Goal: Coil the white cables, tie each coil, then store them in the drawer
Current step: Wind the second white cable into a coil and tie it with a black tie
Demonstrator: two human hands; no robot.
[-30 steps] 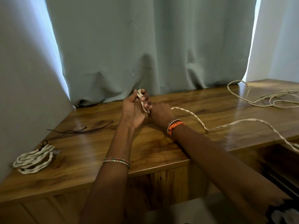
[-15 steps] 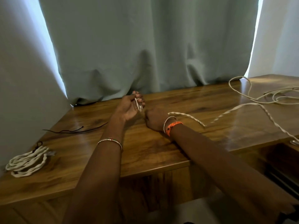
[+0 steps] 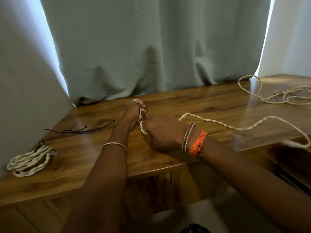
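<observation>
White twisted cable (image 3: 218,123) runs from a loose tangle at the far right of the glossy brown wooden surface (image 3: 84,169) to both hands at centre. Left hand (image 3: 134,111) curls round a small loop of it; right hand (image 3: 161,133) fists the strand just beside. Finished tied white coil (image 3: 29,161) lies far left, thin black ties (image 3: 80,130) nearby.

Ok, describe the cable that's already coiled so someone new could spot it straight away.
Start at the wooden table and go to its near left corner by the wall. The coiled cable lies there, a white bundle tied with a dark tie, unlike the loose cable trailing right.
</observation>
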